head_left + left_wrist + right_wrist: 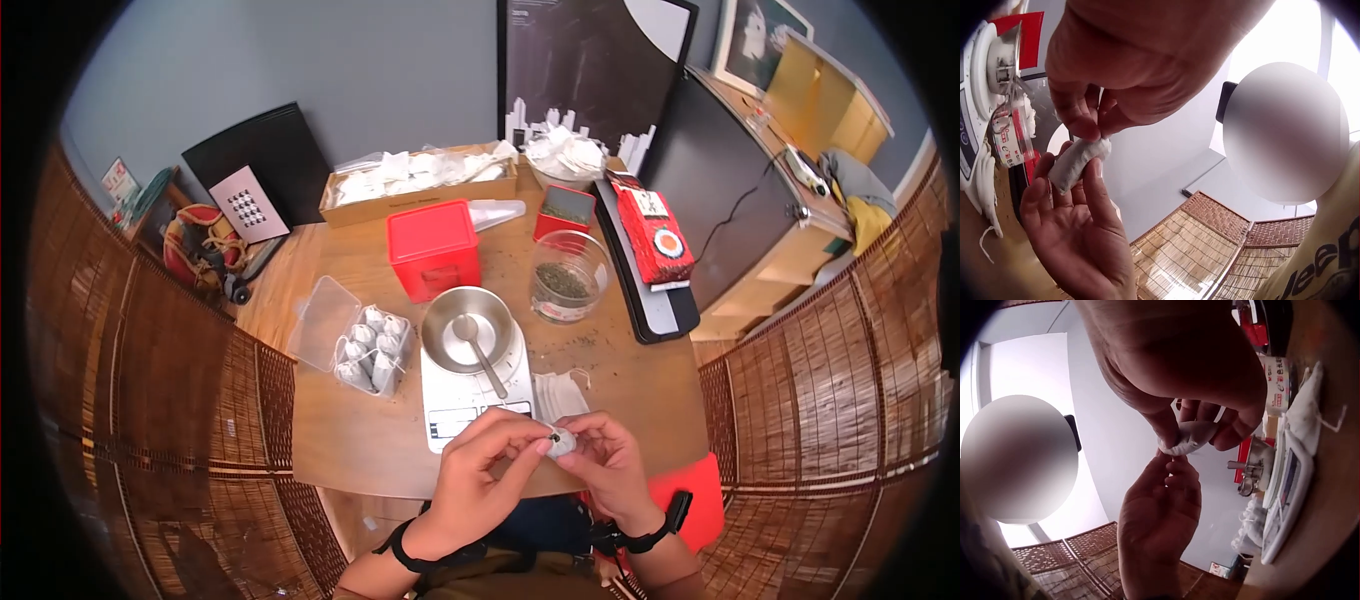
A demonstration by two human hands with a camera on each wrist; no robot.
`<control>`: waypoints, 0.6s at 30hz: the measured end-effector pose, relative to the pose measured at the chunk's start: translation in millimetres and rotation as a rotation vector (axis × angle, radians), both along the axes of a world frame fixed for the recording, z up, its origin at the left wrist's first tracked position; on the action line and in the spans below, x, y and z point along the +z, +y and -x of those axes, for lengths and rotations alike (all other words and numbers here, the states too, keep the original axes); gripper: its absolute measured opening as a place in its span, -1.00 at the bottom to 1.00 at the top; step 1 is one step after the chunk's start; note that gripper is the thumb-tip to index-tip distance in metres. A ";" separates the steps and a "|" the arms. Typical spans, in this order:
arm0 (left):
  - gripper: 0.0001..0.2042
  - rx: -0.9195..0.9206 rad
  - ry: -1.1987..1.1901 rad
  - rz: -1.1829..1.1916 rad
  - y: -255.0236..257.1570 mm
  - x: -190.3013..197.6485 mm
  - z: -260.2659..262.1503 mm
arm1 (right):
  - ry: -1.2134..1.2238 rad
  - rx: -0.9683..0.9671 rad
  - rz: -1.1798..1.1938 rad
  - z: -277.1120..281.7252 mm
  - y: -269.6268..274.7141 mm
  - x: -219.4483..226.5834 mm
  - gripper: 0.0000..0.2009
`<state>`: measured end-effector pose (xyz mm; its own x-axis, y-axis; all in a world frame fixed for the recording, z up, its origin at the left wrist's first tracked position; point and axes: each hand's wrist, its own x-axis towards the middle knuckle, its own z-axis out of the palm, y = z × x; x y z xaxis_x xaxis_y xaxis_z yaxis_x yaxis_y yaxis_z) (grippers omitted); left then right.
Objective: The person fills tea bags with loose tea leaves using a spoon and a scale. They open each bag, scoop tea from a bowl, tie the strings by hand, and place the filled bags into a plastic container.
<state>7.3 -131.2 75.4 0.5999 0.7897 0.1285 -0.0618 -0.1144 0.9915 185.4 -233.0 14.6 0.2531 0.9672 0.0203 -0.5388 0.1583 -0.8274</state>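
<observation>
Over the table's front edge, a small white filled bag [563,442] is held between both hands. The left hand [490,470] pinches one end of it with thumb and fingertips. Thumb and fingers of the right hand [612,470] grip the bag's body. In the left wrist view the bag [1077,165] lies tilted in the right hand [1079,237], with the left hand [1141,62] pinching its upper end. The right wrist view shows the bag [1191,437] between the right hand [1179,362] and the left hand [1160,525].
A white scale [437,400] bears a metal bowl [436,345] with a spoon [482,362]. Left of it stands a clear box [402,375] of filled bags. Flat white bags [560,396] lie right of the scale. Behind are a red tin [434,245] and a jar of dried leaves [566,282].
</observation>
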 end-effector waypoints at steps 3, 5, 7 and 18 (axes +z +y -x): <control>-0.87 0.002 0.046 -0.065 -10.1 -5.0 -11.2 | -0.106 -0.035 0.018 -7.8 -10.9 3.8 -0.63; -0.89 -0.001 0.075 -0.107 -16.1 -9.4 -18.5 | -0.195 -0.072 0.041 -13.3 -19.6 2.3 -0.64; -0.91 -0.021 0.086 -0.144 -21.4 -14.8 -25.5 | -0.157 -0.063 0.080 -19.8 -30.0 -4.1 -0.66; -0.89 0.064 0.125 -0.178 -41.6 -59.4 -39.1 | -0.245 -0.155 0.092 -15.7 -35.3 -25.4 -0.73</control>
